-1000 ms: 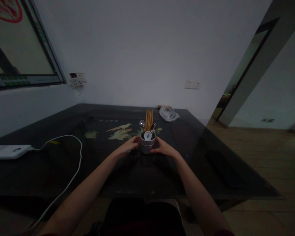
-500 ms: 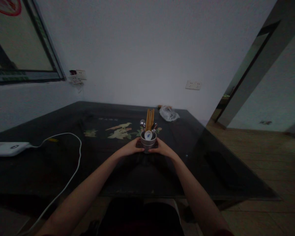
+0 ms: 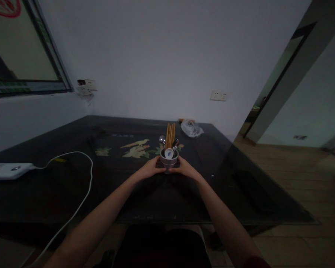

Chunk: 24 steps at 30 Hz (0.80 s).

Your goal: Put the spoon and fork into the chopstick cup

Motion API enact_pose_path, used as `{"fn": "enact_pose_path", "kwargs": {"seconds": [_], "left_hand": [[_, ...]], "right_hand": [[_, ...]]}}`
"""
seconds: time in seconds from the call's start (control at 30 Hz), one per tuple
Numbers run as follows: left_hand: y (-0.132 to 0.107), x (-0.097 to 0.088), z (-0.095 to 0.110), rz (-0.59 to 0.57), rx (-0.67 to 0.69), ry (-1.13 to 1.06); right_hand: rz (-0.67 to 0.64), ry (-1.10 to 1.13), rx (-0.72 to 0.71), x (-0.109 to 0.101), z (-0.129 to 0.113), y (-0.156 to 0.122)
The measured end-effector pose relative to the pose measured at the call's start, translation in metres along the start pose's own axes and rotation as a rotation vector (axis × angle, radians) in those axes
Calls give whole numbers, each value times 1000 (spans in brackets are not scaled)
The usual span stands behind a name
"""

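A grey utensil cup (image 3: pixel 169 161) stands upright on the dark table, held from both sides. My left hand (image 3: pixel 151 167) wraps its left side, and my right hand (image 3: pixel 185 167) wraps the right, thumbs on the near face. Several wooden chopsticks (image 3: pixel 171 134) rise from the back of the cup. At its front leans a white spoon (image 3: pixel 169 153) with a blue mark. A shiny metal spoon (image 3: pixel 162 139) sticks out on the left, and another metal utensil (image 3: pixel 175 143) on the right. The far fingers of both hands are hidden behind the cup.
The dark table (image 3: pixel 145 208) bears a painted bird and flowers. A crumpled plastic bag (image 3: pixel 191 128) lies at the back by the wall. On the left is a white power bank (image 3: pixel 9 170) with a white cable (image 3: pixel 91 175). A dark flat object (image 3: pixel 254 190) lies on the right.
Both hands keep hold of the utensil cup, which stays nearly in the same place. The whole view has shifted very slightly.
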<state>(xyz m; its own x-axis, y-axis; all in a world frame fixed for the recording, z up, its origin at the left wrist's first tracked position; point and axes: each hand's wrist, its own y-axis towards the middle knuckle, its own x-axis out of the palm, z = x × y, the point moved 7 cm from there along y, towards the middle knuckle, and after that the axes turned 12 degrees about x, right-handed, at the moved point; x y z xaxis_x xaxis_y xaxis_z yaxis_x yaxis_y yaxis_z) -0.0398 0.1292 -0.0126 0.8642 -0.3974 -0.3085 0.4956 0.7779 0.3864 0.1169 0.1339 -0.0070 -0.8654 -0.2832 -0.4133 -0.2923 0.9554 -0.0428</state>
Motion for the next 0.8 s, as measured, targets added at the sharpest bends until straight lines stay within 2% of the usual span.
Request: {"fn": "enact_pose_path", "kwargs": {"seconds": [0.17,0.43,0.63,0.8], "left_hand": [[0,-2,-2,21,-18,41],[1,1,9,55,-31,51],[3,11,8,72,-3,54],[8,27,5,78,16,41]], "right_hand": [[8,-8,-2,-2,-1,1],[-17,-5,-12,-2,-6,5],[4,-48,-21,-12,-1,-2],[32,-54,-39,-26,5,-10]]}}
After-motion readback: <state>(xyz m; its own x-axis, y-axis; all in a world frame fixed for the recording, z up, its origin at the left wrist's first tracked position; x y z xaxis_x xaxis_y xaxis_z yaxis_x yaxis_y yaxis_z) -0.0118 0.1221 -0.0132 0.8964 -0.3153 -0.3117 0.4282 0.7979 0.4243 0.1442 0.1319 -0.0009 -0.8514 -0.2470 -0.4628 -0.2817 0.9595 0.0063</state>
